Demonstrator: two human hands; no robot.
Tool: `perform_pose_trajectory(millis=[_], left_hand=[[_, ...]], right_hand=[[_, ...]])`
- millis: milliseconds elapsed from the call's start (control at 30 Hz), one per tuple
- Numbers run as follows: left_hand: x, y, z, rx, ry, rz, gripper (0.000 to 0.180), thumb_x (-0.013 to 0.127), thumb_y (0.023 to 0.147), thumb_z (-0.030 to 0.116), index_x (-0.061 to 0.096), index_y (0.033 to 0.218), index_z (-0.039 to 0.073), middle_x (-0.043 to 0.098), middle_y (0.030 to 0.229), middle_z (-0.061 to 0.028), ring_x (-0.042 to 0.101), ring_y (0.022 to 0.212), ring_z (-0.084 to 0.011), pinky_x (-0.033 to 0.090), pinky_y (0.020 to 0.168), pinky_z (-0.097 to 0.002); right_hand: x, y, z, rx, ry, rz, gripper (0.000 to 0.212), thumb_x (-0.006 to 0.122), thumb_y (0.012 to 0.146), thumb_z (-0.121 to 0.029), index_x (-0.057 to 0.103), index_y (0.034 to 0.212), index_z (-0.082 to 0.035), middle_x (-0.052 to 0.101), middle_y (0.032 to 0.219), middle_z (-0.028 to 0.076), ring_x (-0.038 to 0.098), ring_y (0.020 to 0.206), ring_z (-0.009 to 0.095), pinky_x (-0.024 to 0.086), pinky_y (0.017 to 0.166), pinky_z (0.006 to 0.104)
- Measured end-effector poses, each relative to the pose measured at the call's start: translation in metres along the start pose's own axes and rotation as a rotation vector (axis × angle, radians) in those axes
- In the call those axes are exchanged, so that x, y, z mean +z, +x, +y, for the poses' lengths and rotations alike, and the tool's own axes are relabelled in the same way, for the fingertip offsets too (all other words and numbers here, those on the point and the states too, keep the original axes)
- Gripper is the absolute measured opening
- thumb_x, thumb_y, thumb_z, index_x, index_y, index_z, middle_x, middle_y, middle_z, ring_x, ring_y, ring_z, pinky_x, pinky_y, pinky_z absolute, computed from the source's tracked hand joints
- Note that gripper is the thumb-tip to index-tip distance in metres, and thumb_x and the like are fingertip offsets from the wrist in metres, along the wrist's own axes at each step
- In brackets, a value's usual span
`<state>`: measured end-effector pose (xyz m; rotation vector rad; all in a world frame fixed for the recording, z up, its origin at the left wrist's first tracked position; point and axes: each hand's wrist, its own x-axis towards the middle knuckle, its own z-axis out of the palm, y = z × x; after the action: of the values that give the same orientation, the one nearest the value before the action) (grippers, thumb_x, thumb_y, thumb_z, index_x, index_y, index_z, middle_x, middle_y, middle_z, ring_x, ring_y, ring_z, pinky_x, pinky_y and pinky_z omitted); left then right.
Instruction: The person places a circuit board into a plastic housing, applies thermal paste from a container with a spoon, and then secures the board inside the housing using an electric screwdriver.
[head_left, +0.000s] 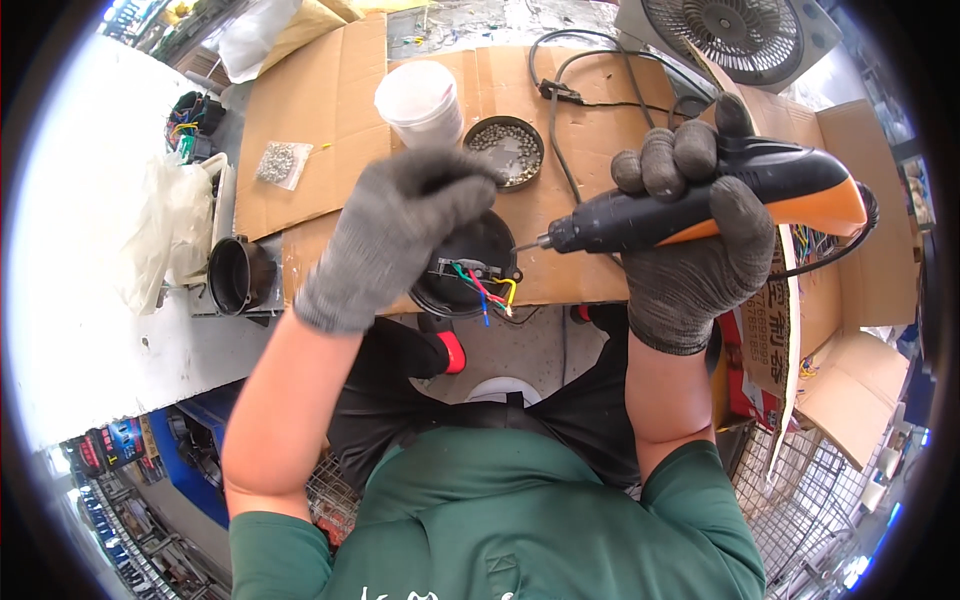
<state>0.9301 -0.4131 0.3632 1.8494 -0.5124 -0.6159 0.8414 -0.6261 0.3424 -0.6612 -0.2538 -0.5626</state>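
My right hand (690, 220), in a dark grey glove, is wrapped around a black and orange electric screwdriver (650, 215). Its bit points left, close to the rim of a round black housing (440, 290). A small terminal piece with red, blue, yellow and green wires (490, 290) sits in that housing, at the front edge of the cardboard. Above the housing is my gloved left hand (400, 220), blurred, its fingers drawn together; whatever they pinch cannot be made out. Just beyond it stands a round black dish (506, 150) with many small metal screws.
A white lidded tub (420, 103) stands left of the dish. Farther left are a small bag of metal parts (284, 165) and another black housing (241, 275). A black cable (560, 92) loops across the cardboard. A fan (730, 35) and an open carton (855, 180) occupy the right.
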Motion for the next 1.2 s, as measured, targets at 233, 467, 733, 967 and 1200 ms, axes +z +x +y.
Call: perform_pose_trajectory(millis=[233,467,733,967,1200], left_hand=[[0.019,-0.079,-0.051,-0.168,-0.705,0.073,0.019,0.068,0.096,0.004,0.07,0.115,-0.001,0.074,0.096,-0.0105,0.074,0.09,-0.0173,0.061,0.076,-0.0296],[0.02,-0.094,-0.062,-0.206,-0.747,0.067,0.018,0.068,0.096,0.004,0.07,0.113,-0.001,0.074,0.092,-0.0094,0.07,0.084,-0.0148,0.058,0.077,-0.0294],[0.016,-0.097,-0.059,-0.239,-0.677,0.09,0.016,0.068,0.094,0.002,0.071,0.11,0.0,0.073,0.089,-0.0076,0.069,0.084,-0.0126,0.056,0.078,-0.0274],[0.014,-0.095,-0.063,-0.247,-0.624,0.109,0.015,0.068,0.092,-0.001,0.07,0.107,0.0,0.073,0.09,-0.0071,0.069,0.086,-0.0123,0.056,0.079,-0.0269],[0.015,-0.095,-0.069,-0.274,-0.654,0.116,0.015,0.068,0.094,0.0,0.07,0.109,-0.002,0.073,0.092,-0.0075,0.07,0.086,-0.013,0.057,0.08,-0.028]], right_hand=[[0.01,-0.016,0.013,0.127,0.262,-0.097,0.063,0.066,0.086,-0.013,0.05,0.146,-0.012,0.061,0.099,0.004,0.061,0.088,0.023,0.046,0.082,0.0432],[0.037,-0.024,0.024,0.152,0.171,-0.021,0.06,0.068,0.083,-0.013,0.051,0.14,-0.006,0.055,0.09,0.001,0.054,0.079,0.013,0.046,0.078,0.036],[0.03,-0.025,0.033,0.18,0.174,-0.023,0.058,0.069,0.083,-0.013,0.053,0.139,-0.006,0.056,0.091,0.0,0.053,0.078,0.012,0.045,0.078,0.0351],[0.028,-0.024,0.04,0.222,0.183,0.0,0.058,0.069,0.084,-0.013,0.054,0.139,-0.005,0.055,0.09,0.0,0.054,0.078,0.012,0.046,0.079,0.0356],[0.029,-0.022,0.045,0.224,0.151,-0.015,0.058,0.07,0.083,-0.013,0.053,0.139,-0.006,0.056,0.09,0.0,0.053,0.077,0.013,0.046,0.078,0.0356]])
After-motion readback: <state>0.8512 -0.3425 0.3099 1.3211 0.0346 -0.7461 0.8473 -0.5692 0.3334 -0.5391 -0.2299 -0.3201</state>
